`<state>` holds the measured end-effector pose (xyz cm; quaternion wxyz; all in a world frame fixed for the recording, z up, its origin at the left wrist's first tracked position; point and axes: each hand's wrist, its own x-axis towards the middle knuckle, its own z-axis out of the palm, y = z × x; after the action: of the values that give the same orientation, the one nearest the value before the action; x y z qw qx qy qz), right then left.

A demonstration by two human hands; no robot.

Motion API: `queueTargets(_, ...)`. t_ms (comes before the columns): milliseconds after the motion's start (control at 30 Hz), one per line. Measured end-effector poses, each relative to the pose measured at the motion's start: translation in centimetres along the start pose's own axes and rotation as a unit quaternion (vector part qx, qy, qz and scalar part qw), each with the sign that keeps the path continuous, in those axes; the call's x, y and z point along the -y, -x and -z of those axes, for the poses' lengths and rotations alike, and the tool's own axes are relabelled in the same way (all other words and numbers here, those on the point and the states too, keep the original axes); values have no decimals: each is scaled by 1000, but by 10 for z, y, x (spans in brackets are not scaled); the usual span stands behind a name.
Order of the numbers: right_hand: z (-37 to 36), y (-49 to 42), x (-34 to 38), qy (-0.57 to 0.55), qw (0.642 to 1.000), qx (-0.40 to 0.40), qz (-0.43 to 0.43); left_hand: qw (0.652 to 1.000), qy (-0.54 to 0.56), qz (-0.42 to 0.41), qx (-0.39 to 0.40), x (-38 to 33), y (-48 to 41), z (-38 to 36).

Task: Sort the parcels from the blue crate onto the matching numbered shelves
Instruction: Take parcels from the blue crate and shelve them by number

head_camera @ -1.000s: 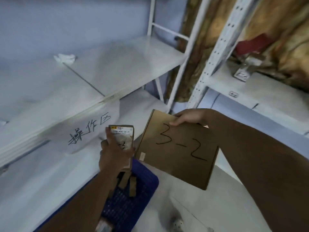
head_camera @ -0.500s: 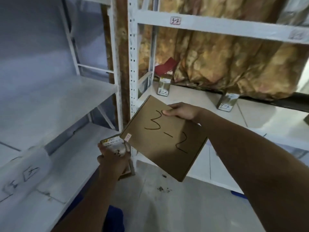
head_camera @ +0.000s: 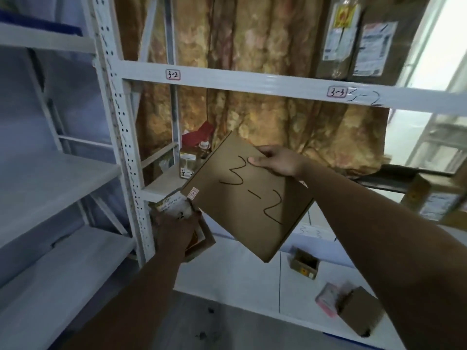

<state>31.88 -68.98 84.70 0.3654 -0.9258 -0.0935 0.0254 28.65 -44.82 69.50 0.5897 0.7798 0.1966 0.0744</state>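
My right hand (head_camera: 276,161) pinches the top edge of a flat brown cardboard parcel (head_camera: 249,198) with "3-2" handwritten on it, held tilted in front of the white shelving. My left hand (head_camera: 174,229) grips a smaller box parcel (head_camera: 174,207) with a white printed label, low and left of the flat one. Above them a white shelf beam (head_camera: 252,83) carries a "3-2" tag (head_camera: 173,74) and a "3-3" tag (head_camera: 336,92) with "3-2" scribbled beside it. The blue crate is out of view.
A small box marked "4-" (head_camera: 188,164) stands on the middle shelf behind the parcels. More boxes (head_camera: 304,263) and a pink packet (head_camera: 328,298) lie on the low shelf at the right. A perforated white upright (head_camera: 121,137) divides two shelf units. A patterned curtain (head_camera: 252,46) hangs behind.
My view has swung up and right from the crate and the left shelves to the labelled shelving. Both hands kept their parcels and rose toward the 3-2 beam.
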Motion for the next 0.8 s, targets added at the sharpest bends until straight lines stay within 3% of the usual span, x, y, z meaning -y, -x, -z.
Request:
queueTargets(333, 90, -9, -9, 153, 987, -54, -23, 987, -52, -153, -5, -85, -22, -43)
queueTargets(800, 152, -25, 90, 296, 941, -158, -47, 952, -73, -296, 12, -155, -97, -54)
